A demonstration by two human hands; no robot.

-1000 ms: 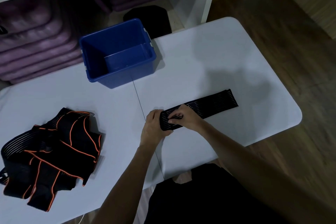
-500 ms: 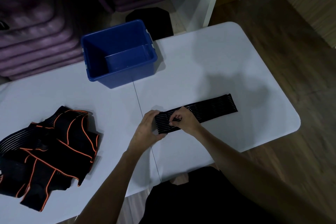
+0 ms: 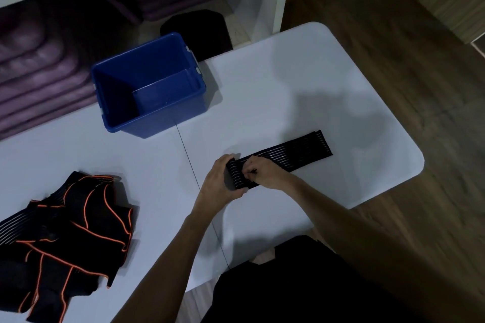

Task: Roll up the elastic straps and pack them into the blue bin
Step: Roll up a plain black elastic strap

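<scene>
Two hands meet over one black elastic strap that lies flat on the white surface, stretched from just right of the middle seam out toward the right edge. Its near-left end is curled into a small roll, ribbed with pale lines. The left hand cups that roll from the left side, fingers wrapped over the top and thumb tucked beneath, so its grip is closed around the rolled end. The right hand sits just beside it on the right, fingertips bent down and pinching the roll's edge where the flat length begins; its grip is closed on the strap too. The unrolled part runs away from the hands at a slight slant, its far end squared off and lying well short of the surface's right rounded corner.

The blue bin stands at the far edge, left of the seam, open at the top, with nothing visible inside. It is well apart from the hands. A loose heap of straps, black with orange piping and some with pale ribs, lies at the near-left corner of the surface, running out of view at the left edge. Purple mats are stacked beyond the far edge, and a wooden floor shows to the right.
</scene>
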